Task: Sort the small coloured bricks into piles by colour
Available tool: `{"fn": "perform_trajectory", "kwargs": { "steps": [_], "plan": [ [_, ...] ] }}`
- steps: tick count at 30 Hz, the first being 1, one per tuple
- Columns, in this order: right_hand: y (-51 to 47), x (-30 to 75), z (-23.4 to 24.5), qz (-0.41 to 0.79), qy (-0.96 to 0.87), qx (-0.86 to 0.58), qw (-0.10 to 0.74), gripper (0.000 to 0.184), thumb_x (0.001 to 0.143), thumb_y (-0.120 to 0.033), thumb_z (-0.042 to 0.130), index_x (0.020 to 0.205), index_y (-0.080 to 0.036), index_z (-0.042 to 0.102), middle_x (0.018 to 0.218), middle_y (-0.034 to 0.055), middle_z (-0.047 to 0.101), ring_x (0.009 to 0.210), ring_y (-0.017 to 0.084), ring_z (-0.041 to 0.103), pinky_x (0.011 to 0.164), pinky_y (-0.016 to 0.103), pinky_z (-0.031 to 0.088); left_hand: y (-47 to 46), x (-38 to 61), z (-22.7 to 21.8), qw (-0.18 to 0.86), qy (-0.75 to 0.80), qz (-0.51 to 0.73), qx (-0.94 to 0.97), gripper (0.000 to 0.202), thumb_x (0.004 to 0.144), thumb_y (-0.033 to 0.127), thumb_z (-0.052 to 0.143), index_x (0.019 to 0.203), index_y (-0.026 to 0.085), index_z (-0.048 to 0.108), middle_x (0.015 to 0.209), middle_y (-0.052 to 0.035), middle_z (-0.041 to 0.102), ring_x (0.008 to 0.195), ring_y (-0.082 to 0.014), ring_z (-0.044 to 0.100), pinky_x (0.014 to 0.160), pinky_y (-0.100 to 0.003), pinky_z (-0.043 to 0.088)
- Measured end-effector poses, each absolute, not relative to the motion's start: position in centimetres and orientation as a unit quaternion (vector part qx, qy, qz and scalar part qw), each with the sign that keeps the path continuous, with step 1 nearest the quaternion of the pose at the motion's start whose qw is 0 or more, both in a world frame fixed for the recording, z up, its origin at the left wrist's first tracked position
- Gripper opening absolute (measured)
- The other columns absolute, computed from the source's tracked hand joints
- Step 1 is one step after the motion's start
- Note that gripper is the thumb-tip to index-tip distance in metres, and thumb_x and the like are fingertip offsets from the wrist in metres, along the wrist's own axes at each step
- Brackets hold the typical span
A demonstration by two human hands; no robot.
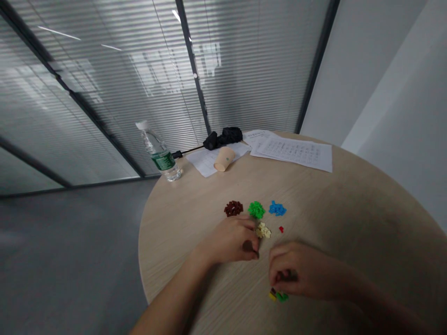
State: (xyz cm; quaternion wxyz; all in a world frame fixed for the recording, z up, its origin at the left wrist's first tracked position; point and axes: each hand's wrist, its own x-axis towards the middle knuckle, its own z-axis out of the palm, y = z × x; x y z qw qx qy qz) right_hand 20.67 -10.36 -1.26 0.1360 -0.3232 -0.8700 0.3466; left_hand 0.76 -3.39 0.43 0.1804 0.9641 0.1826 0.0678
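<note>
Over the desk (181,218), curled grip in the left hand (237,239), holding or not impossible to tell; from there, brown pieces (233,208) at twelve o'clock, green pieces (256,210) at one, cream pieces (264,231) and, farther, blue pieces (277,208) around two. Equally curled and uncertain in the right hand (289,270), with a yellow-and-green cluster (282,297) at six, red pieces (281,229) at twelve. Probably light, stiff, fiddly; best pinched by opposite edges. At the desk's ten o'clock, bottle (152,143) with green label (164,161), unreadable; at twelve, printed sheets (300,152), also illegible.
</note>
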Motion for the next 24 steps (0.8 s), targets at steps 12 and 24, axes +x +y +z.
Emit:
{"fn": "perform_trajectory", "kwargs": {
  "steps": [12, 24],
  "plan": [
    [-10.68, 20.25, -1.77, 0.329, -0.877, -0.327, 0.125, 0.008, 0.074, -0.013, 0.059, 0.073, -0.017, 0.065, 0.075, 0.0007, 0.062, 0.069, 0.012, 0.056, 0.064, 0.021, 0.039, -3.49, 0.60, 0.95, 0.144, 0.220, 0.113, 0.958, 0.014, 0.087, 0.025, 0.054, 0.084, 0.018, 0.065, 0.080, -0.0019, 0.060, 0.080, -0.0147, 0.054, 0.072, -0.025, 0.041],
    [-10.47, 20.15, -1.64, 0.309, -0.877, -0.346, 0.126, 0.010, 0.077, -0.012, 0.057, 0.071, -0.015, 0.064, 0.074, 0.0013, 0.060, 0.069, 0.012, 0.054, 0.062, 0.021, 0.037, -3.71, 0.84, 1.14, 0.126, 0.207, 0.122, 0.963, 0.017, 0.089, 0.023, 0.049, 0.082, 0.016, 0.063, 0.079, -0.0029, 0.061, 0.078, -0.0143, 0.054, 0.070, -0.025, 0.041]
  ]
}}
